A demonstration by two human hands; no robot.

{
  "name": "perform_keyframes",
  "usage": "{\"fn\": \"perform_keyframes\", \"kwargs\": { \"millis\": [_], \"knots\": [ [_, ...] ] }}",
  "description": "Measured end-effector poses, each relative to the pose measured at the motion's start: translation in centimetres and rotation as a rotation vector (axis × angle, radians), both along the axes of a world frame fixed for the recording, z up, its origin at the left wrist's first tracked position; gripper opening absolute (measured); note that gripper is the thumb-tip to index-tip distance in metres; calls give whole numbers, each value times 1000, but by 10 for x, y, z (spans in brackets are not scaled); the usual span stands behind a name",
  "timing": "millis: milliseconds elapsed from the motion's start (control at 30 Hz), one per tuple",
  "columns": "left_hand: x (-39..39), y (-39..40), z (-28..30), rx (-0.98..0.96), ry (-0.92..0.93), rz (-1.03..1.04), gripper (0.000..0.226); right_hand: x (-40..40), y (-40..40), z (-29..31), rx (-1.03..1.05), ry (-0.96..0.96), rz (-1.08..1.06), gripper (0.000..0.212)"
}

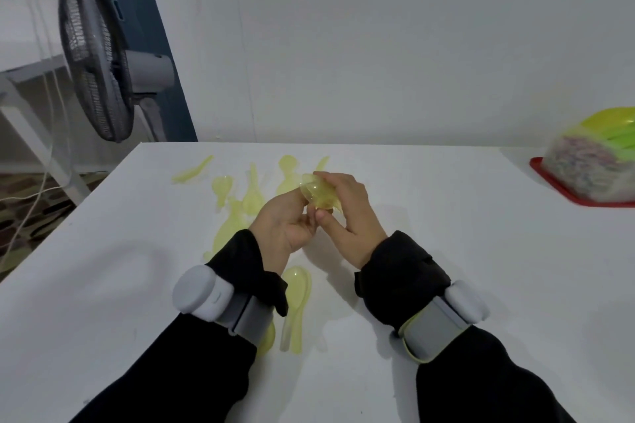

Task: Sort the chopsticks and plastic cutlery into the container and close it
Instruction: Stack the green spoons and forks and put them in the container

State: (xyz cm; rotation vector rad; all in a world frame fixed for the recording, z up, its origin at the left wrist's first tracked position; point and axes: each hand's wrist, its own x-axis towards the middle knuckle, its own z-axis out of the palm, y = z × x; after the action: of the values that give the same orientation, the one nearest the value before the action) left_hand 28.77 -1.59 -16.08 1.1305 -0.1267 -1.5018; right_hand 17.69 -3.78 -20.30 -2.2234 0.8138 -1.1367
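At the centre of the frame, above a white table, two hands meet around a small stack of translucent yellow plastic spoons. The left hand reaches in from the lower left, palm turned upward and fingers curled against the stack's underside; the right hand arches over from the lower right, fingers closed on the top of the bowls and thumb pressed beneath. Both forearms, in black sleeves with grey wrist bands, angle inward from the bottom edge. More yellow spoons lie scattered on the table behind the hands, and another spoon rests between the wrists. At the right edge sits a clear container with a red rim, holding green items; its contents are blurred. A standing fan occupies the upper left.
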Motion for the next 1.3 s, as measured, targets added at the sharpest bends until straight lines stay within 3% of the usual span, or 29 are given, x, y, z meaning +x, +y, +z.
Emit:
{"fn": "perform_keyframes", "kwargs": {
  "millis": [133,267,467,567,633,733,833,1067,1233,1300],
  "knots": [
    [-3,1,-4,-17,-118,-100,4,-3,-1,4,90,-123,-40,44],
    [-8,-2,-8,-17,-338,-211,19,-8,-4,7,178,-220,-124,37],
    [-9,-4,-12,-70,-535,-228,21,-8,-11,8,361,-397,-171,30],
    [-9,-4,-13,-125,-784,-206,18,-12,-12,12,444,-507,-238,32],
    [-8,-3,-12,-246,-1005,-138,10,-15,-14,13,535,-598,-317,33],
    [-11,-1,-9,-418,-1179,-191,14,-18,-17,13,700,-684,-389,37],
    [-20,2,-12,-419,-1332,-304,24,-17,-17,15,834,-728,-324,41],
    [-18,2,-14,-307,-1557,-345,36,-13,-19,11,951,-735,-138,37],
    [-20,2,-16,-234,-1648,-312,31,-13,-15,13,989,-754,-5,26],
    [-19,2,-15,-224,-1606,-279,26,-11,-13,12,968,-727,41,25]
  ]
}}
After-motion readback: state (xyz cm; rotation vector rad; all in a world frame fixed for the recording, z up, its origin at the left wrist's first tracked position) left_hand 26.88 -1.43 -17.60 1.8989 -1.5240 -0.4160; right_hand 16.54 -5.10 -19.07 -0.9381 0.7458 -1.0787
